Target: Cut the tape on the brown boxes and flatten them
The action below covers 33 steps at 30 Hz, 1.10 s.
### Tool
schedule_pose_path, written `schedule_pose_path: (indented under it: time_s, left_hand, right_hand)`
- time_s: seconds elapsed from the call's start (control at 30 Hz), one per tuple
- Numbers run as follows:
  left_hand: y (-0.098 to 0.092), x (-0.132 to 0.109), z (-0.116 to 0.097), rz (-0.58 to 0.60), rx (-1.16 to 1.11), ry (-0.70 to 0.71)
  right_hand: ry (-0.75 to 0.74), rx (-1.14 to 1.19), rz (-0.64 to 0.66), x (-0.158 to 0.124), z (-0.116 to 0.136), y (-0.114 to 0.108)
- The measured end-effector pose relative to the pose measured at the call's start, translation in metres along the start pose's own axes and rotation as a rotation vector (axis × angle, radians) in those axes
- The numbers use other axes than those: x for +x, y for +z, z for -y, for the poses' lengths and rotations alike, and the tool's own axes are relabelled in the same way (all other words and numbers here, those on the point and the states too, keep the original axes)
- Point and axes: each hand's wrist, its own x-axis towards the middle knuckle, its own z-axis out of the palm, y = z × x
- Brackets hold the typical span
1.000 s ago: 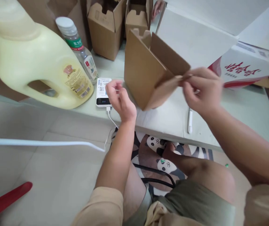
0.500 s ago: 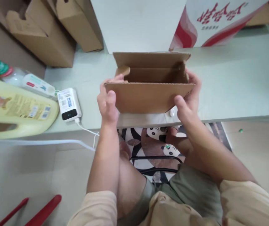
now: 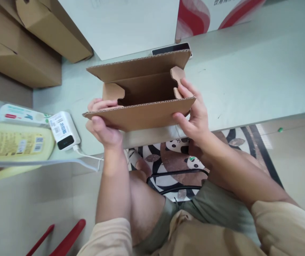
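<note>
A small brown corrugated cardboard box (image 3: 142, 115) is held over the pale table's front edge, its open top facing me with the flaps spread. My left hand (image 3: 101, 124) grips its left end, thumb on the near flap and fingers curled inside. My right hand (image 3: 192, 113) grips the right end, thumb on the near flap and fingers pressing the small side flap.
A white power bank (image 3: 63, 129) with a cable lies at the left, beside a clear bottle (image 3: 14, 112) and a yellow jug (image 3: 11, 145). Folded brown boxes (image 3: 35, 32) stand at the back left, a white-and-red carton (image 3: 147, 25) behind. A dark phone (image 3: 168, 49) lies behind the box. A panda mat (image 3: 179, 163) lies below.
The box has been turned from a tilted, side-on pose to facing me with its top open. My left hand went from free to gripping its left end; the view swung left.
</note>
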Motion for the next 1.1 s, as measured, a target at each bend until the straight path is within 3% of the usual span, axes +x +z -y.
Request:
schedule_pose_path:
  time_s: [0.2,0.33,0.53,0.73,0.9,1.1]
  left_hand:
    - [-0.003,0.003,0.006,0.000,-0.080,0.066]
    - [-0.004,0.003,0.007,0.011,-0.121,0.052]
    - [0.001,0.000,0.016,-0.019,-0.093,0.018]
    - [0.000,-0.001,0.024,-0.028,-0.207,-0.135]
    - [-0.001,0.000,0.022,-0.008,-0.308,-0.147]
    - [-0.001,-0.001,0.016,-0.014,-0.337,-0.138]
  right_hand:
    - [-0.064,0.017,0.027,0.001,0.011,-0.005]
    - [0.000,-0.018,0.055,0.001,0.011,-0.005]
    - [-0.010,0.069,-0.089,-0.008,0.001,0.012]
    - [0.032,0.186,-0.231,0.002,0.012,0.013]
    - [0.132,0.179,-0.246,0.006,0.020,0.014]
    - [0.135,0.166,-0.334,-0.004,0.016,0.024]
